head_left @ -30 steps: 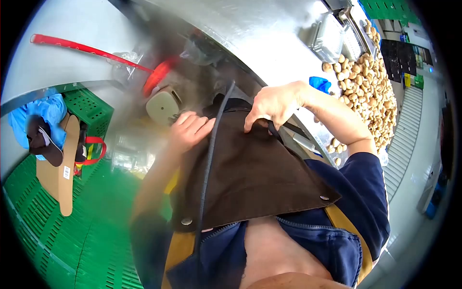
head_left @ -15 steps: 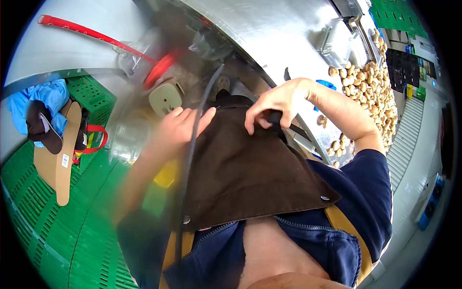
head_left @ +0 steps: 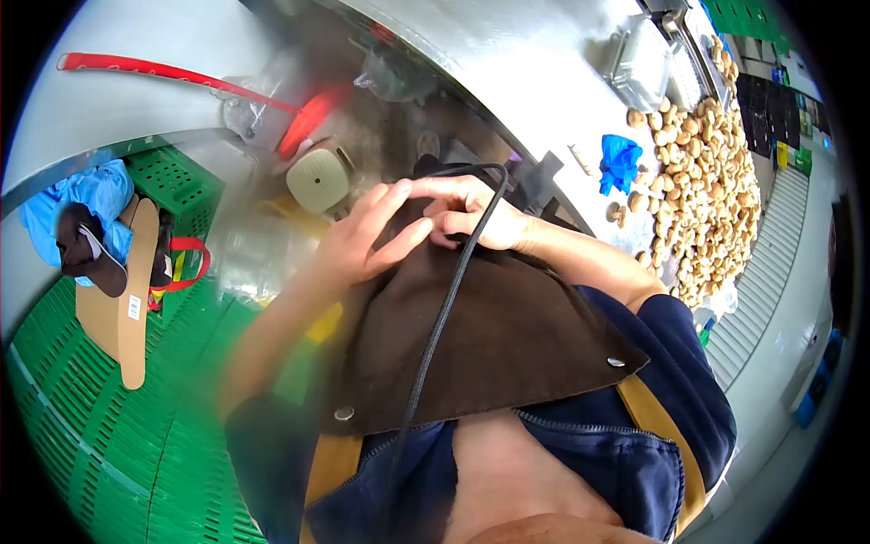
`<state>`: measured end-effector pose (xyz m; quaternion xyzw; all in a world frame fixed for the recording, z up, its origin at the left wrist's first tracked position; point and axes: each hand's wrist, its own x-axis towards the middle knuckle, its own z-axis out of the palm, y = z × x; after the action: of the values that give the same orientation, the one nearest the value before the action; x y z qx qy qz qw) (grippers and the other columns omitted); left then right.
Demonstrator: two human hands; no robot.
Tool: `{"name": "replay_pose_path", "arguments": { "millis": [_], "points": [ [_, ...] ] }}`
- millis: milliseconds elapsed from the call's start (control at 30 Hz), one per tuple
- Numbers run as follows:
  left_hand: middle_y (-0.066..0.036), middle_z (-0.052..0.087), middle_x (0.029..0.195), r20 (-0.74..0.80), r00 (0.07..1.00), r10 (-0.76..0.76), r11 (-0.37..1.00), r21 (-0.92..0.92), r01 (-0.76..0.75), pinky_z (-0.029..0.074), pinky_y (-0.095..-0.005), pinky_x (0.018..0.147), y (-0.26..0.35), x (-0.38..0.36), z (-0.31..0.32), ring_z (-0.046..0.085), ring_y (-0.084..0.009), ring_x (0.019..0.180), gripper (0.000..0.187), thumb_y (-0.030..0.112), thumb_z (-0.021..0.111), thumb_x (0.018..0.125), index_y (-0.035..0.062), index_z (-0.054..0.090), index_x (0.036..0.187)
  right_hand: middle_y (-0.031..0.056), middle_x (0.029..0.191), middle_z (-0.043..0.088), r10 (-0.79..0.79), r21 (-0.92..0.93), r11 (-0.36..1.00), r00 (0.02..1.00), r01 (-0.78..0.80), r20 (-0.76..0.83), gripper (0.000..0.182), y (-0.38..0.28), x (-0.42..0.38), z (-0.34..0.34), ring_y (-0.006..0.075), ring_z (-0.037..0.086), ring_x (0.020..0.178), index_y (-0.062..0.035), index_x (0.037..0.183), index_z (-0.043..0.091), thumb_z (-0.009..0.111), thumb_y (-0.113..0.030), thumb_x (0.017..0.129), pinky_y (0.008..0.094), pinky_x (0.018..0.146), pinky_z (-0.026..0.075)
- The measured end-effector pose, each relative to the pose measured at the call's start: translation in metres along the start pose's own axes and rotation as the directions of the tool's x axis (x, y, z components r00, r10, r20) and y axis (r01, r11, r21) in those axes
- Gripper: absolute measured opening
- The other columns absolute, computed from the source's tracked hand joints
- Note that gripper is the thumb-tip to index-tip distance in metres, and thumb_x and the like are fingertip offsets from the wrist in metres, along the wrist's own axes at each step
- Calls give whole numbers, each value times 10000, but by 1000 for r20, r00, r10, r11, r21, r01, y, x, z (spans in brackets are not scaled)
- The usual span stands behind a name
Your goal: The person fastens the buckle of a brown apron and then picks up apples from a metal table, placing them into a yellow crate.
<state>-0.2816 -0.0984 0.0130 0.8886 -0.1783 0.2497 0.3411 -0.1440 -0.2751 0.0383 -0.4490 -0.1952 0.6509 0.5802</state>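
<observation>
A brown apron (head_left: 471, 335) with tan straps (head_left: 648, 422) covers my front. My left hand (head_left: 372, 240) lies at the waist part of the apron, thumb and fingers apart, with nothing visible between them. Close beside it, my right hand (head_left: 467, 213) has its fingers curled at the same spot. What its fingertips hold, if anything, is hidden. A black cord (head_left: 444, 313) loops over the right hand and runs down across the apron. Behind my right wrist is a dark strap-like piece (head_left: 542, 181).
Right: a steel table (head_left: 544, 91) with a heap of mushrooms (head_left: 707, 181), a blue glove-like item (head_left: 620, 163) and clear plastic trays (head_left: 642, 63). Left: green crates (head_left: 177, 181), cardboard (head_left: 136, 299), a cap (head_left: 86, 245) and a red strap (head_left: 172, 65).
My hands have come together at the apron's waist, the right one moving left and the left one right. The black cord has shifted right and now loops over my right hand.
</observation>
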Motion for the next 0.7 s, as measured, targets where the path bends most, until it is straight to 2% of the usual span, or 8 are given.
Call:
{"name": "replay_pose_path", "arguments": {
  "millis": [167, 233, 333, 433, 500, 567, 633, 700],
  "points": [
    [-251, 492, 1299, -64, 996, 70, 986, -150, -79, 560, -389, 767, 2, -8, 6, 587, -356, 1080, 662, -13, 759, 769, 3, 431, 1344, 1, 703, 550, -3, 88, 996, 998, 8, -57, 440, -8, -3, -4, 70, 509, 641, -35, 1271, 535, 592, -139, 848, 223, 561, 394],
    [-131, 512, 1191, -107, 987, 116, 992, -42, -122, 536, -409, 838, 7, -7, 11, 564, -285, 1087, 499, 56, 758, 719, 127, 584, 1181, 1, 685, 566, 14, 158, 987, 998, -4, -61, 360, 2, 3, -9, 74, 531, 619, -51, 1237, 547, 576, -97, 881, 238, 593, 418],
    [-59, 507, 1174, -28, 975, 222, 974, 41, -221, 498, -443, 931, 9, 5, 9, 524, -252, 1143, 407, 119, 715, 737, 222, 651, 1126, 42, 744, 627, 35, -189, 981, 999, -42, -38, 466, -5, 3, 1, 110, 564, 654, -21, 1325, 496, 621, -105, 884, 265, 645, 457],
    [-73, 445, 1349, 132, 944, 301, 954, -38, -299, 386, -494, 1076, 5, 7, 8, 414, -309, 1326, 475, 144, 633, 818, 304, 557, 1259, 100, 901, 695, -46, -245, 967, 995, 67, 90, 371, 4, 12, 1, 171, 627, 851, -13, 1231, 605, 620, -88, 868, 318, 783, 504],
    [-77, 448, 1372, 74, 936, 343, 939, -13, -343, 345, -520, 1099, 4, 14, 11, 408, -314, 1335, 509, 165, 629, 822, 309, 515, 1296, 111, 937, 710, -26, -305, 949, 986, 77, 165, 287, -5, 9, 0, 178, 644, 882, -17, 1137, 658, 613, -81, 861, 337, 802, 510],
    [-88, 463, 1376, 164, 959, 231, 970, 37, -240, 326, -538, 1103, 6, 15, 4, 401, -317, 1343, 498, 171, 615, 834, 299, 503, 1302, 133, 943, 708, -111, -351, 920, 975, 175, 194, 280, 2, 4, -4, 171, 646, 894, -24, 1132, 659, 605, -81, 863, 344, 808, 511],
    [-110, 440, 1445, 385, 915, 120, 975, 128, -182, 316, -528, 1104, -1, 29, -25, 422, -343, 1337, 480, 184, 625, 811, 185, 530, 1281, 189, 962, 685, -157, -486, 846, 974, 218, 162, 268, -1, -3, 0, 294, 672, 881, -47, 1148, 650, 593, -171, 917, 393, 805, 507],
    [-128, 475, 1417, 504, 863, -33, 991, -94, 93, 301, -533, 1113, -4, 46, -52, 426, -347, 1340, 523, 136, 613, 772, 93, 527, 1285, 165, 971, 687, -265, -529, 777, 939, 342, 218, 282, 8, -5, -3, 334, 662, 873, -81, 1165, 642, 600, -234, 931, 400, 784, 506]
  ]
}}
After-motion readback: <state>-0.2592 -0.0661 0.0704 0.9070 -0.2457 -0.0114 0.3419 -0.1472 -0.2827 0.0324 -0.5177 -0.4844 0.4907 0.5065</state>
